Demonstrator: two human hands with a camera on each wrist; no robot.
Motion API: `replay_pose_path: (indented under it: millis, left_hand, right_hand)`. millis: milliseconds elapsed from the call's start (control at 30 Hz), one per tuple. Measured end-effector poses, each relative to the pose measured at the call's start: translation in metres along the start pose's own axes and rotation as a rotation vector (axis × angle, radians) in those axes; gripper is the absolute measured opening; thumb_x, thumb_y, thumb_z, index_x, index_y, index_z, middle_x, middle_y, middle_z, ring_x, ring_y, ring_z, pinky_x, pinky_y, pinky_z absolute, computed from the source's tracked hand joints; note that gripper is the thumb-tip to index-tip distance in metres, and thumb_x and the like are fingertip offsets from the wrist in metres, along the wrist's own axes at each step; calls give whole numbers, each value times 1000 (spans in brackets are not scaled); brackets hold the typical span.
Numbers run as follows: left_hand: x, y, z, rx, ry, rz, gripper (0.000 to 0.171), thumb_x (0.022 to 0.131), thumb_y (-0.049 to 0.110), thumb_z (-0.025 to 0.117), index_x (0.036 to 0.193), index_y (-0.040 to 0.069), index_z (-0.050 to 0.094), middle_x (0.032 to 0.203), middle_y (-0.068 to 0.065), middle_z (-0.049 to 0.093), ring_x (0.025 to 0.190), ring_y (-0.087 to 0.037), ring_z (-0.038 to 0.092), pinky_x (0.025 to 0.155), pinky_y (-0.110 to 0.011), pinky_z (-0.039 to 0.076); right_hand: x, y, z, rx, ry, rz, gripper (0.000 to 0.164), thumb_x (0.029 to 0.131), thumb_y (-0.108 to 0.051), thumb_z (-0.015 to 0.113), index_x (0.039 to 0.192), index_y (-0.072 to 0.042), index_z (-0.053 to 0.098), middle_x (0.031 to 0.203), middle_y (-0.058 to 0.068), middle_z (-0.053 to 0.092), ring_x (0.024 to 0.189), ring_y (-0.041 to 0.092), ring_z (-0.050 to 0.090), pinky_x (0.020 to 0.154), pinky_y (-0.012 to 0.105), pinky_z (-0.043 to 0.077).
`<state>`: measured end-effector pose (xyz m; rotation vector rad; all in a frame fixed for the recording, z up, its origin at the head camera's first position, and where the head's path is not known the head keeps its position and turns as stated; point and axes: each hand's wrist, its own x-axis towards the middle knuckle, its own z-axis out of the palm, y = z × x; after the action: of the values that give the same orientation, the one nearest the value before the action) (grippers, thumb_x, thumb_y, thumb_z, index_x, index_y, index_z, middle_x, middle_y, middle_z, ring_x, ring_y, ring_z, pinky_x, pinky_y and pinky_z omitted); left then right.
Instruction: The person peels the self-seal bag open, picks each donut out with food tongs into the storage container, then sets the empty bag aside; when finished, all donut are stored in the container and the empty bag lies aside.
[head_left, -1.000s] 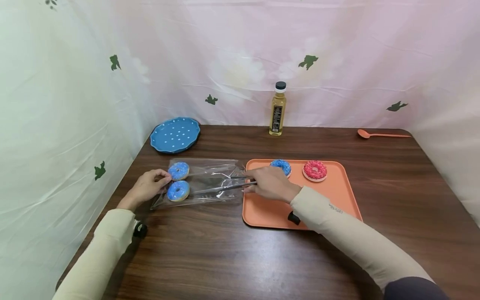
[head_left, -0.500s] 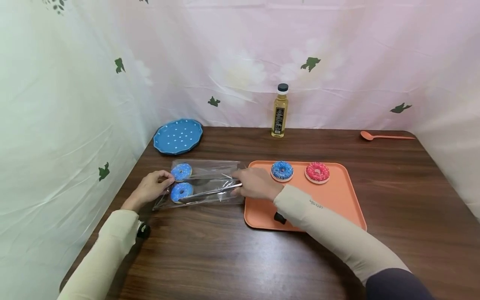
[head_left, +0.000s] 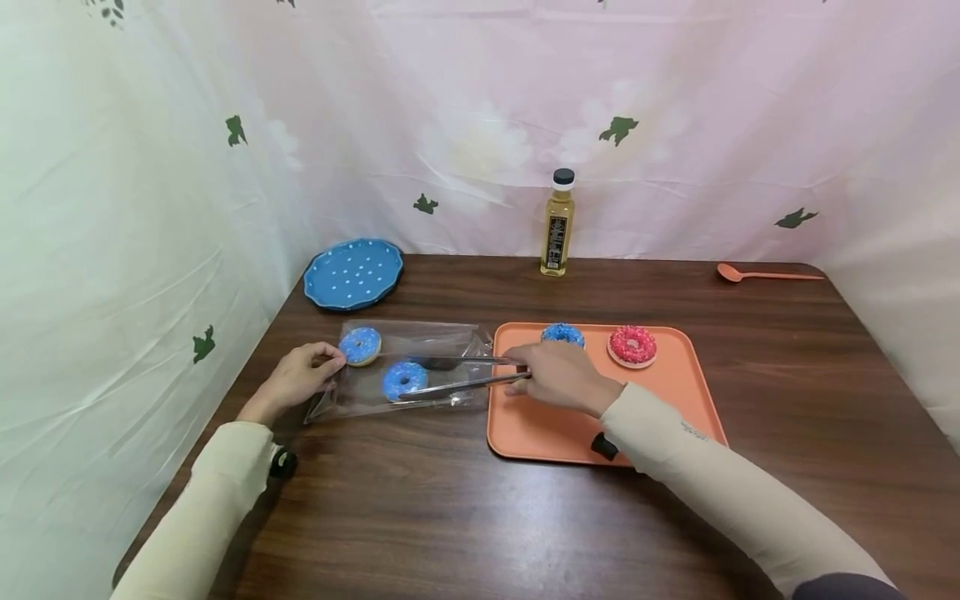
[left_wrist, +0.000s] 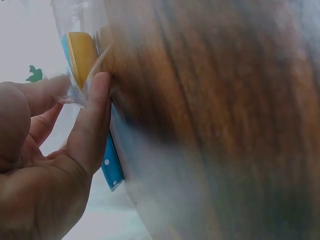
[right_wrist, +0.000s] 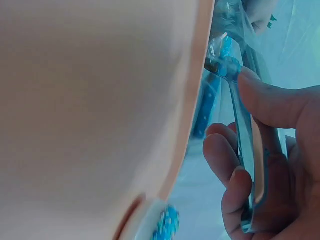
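Note:
A clear plastic bag (head_left: 442, 340) lies flat on the table with two blue-iced donuts inside: an upper donut (head_left: 360, 346) at its left end and a lower donut (head_left: 405, 381) nearer the middle. My left hand (head_left: 298, 375) pinches the bag's left edge beside the upper donut; the left wrist view shows film between thumb and finger (left_wrist: 95, 115). Metal tongs (right_wrist: 243, 132) are gripped in my right hand (head_left: 564, 375), over the tray's left side. Their arms reach through the bag's right end, the tips on either side of the lower donut. The right hand partly covers a dark-blue sprinkled donut (head_left: 562, 332).
An orange tray (head_left: 525, 437) on the right bears the dark-blue donut and a red sprinkled donut (head_left: 632, 346). Behind stand a blue dotted plate (head_left: 352, 275) and an oil bottle (head_left: 557, 229). An orange spoon (head_left: 765, 275) lies at the back right.
My right hand first goes left with the tongs, then back right. The lower donut has slid right inside the bag, away from the upper one. The left hand keeps its pinch.

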<state>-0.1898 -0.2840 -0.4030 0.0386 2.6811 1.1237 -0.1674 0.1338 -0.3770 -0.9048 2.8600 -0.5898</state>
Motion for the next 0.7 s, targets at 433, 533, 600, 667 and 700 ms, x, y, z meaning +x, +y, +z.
replay_pose_path:
  millis: [433, 533, 600, 667, 700]
  left_hand:
    - [-2, 0, -1, 10, 16, 15, 24, 105, 20, 57, 116, -1, 64, 114, -19, 63, 96, -26, 67, 76, -34, 59]
    - [-2, 1, -1, 10, 11, 14, 24, 105, 19, 57, 116, -1, 64, 114, -19, 63, 99, -28, 66, 77, -34, 59]
    - [-3, 2, -1, 8, 8, 13, 23, 105, 18, 56, 116, -1, 63, 115, -20, 63, 101, -29, 66, 77, -35, 59]
    - [-3, 2, -1, 3, 4, 12, 23, 106, 18, 56, 116, -1, 63, 116, -20, 62, 101, -30, 65, 78, -35, 59]
    - [-3, 2, -2, 2, 2, 11, 23, 106, 18, 56, 116, -1, 63, 116, -20, 62, 101, -30, 66, 78, -35, 59]
  right_hand:
    - [-24, 11, -12, -24, 20, 77, 42, 84, -38, 83, 118, -15, 72, 85, -10, 65, 70, 10, 55, 48, 30, 42]
    - [-20, 10, -9, -5, 10, 65, 43, 85, -38, 82, 120, -16, 71, 88, -9, 65, 73, 10, 56, 50, 29, 43]
    - [-17, 9, -7, 14, 4, 58, 41, 86, -38, 81, 119, -16, 71, 88, -9, 65, 73, 10, 56, 51, 29, 44]
    - [-15, 9, -5, 16, 3, 51, 40, 86, -38, 81, 118, -16, 71, 87, -10, 65, 72, 10, 56, 52, 29, 44]
    - [-15, 9, -4, 18, 6, 49, 40, 86, -38, 81, 118, -16, 71, 86, -10, 64, 72, 9, 55, 52, 29, 45]
